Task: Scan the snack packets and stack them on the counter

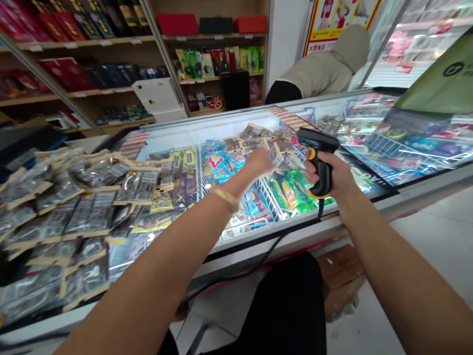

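My right hand is wrapped round the grip of a black and yellow barcode scanner, held above the open chest freezer; its cable hangs down over the freezer's front edge. My left hand reaches into the freezer with a gold bracelet on the wrist. Its fingers close on a small clear packet among the packets in the wire baskets. Blue, green and yellow wrapped products lie below both hands.
Stacks of flat clear packets cover the freezer's left lid. A sliding glass lid covers the right side. A person in a beige hooded top bends behind the freezer. Shelves of boxed goods line the back wall. A cardboard box sits on the floor.
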`<state>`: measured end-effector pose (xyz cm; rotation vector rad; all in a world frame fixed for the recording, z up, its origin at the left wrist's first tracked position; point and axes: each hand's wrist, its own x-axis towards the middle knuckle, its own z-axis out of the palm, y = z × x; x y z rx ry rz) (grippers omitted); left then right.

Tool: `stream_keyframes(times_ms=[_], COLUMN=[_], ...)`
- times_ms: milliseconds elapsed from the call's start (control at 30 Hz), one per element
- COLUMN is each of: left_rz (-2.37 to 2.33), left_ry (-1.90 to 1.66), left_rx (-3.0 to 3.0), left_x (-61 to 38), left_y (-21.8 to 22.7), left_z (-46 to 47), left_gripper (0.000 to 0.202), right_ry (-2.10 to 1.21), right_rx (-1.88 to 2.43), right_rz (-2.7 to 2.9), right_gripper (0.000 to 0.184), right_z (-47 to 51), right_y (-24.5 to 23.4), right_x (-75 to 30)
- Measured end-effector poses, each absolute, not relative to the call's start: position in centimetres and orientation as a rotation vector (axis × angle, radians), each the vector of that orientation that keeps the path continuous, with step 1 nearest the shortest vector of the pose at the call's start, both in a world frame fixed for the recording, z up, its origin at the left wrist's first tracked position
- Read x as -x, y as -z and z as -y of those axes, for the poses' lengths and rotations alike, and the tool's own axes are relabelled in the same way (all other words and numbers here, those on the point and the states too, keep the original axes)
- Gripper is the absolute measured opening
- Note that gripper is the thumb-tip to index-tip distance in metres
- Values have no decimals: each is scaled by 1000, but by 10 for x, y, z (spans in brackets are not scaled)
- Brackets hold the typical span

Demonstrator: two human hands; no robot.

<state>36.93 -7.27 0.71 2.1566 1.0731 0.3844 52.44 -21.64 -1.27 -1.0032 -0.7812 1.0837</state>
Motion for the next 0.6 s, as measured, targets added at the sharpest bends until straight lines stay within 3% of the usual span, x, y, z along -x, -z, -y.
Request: stream_keyframes(times_ms=[267,600], left_rz=[-1082,-1192], left_ry=[-780,-1095], left_rx=[-1342,-1229], left_x=[-220,-147], left_y=[-30,-15], left_z=[63,54], left_gripper=[12,11], right_ry=[-1201,-1550], right_rx=[953,957], right_rz=[888,1209], right_gripper=[28,34], right_z=[175,128], right_y=[-7,-5], right_x=[-481,-369])
